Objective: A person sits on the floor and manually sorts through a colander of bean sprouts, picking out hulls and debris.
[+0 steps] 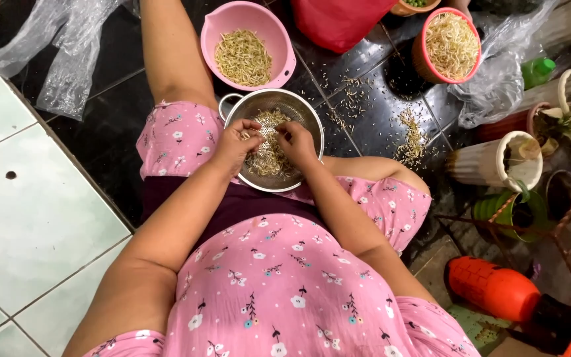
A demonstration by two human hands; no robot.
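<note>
A pink bowl (285,63) of sprouts, clear plastic bags (67,59) and an orange sprayer (494,287) lay on the dark tiles (100,132).

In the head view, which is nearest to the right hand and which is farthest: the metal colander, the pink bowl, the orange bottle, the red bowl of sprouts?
From the right hand:
1. Metal colander, directly under the hand, on the lap.
2. Pink bowl, just beyond the colander.
3. Red bowl of sprouts, farther off, up to the right.
4. Orange bottle, lower right on the floor.
</note>
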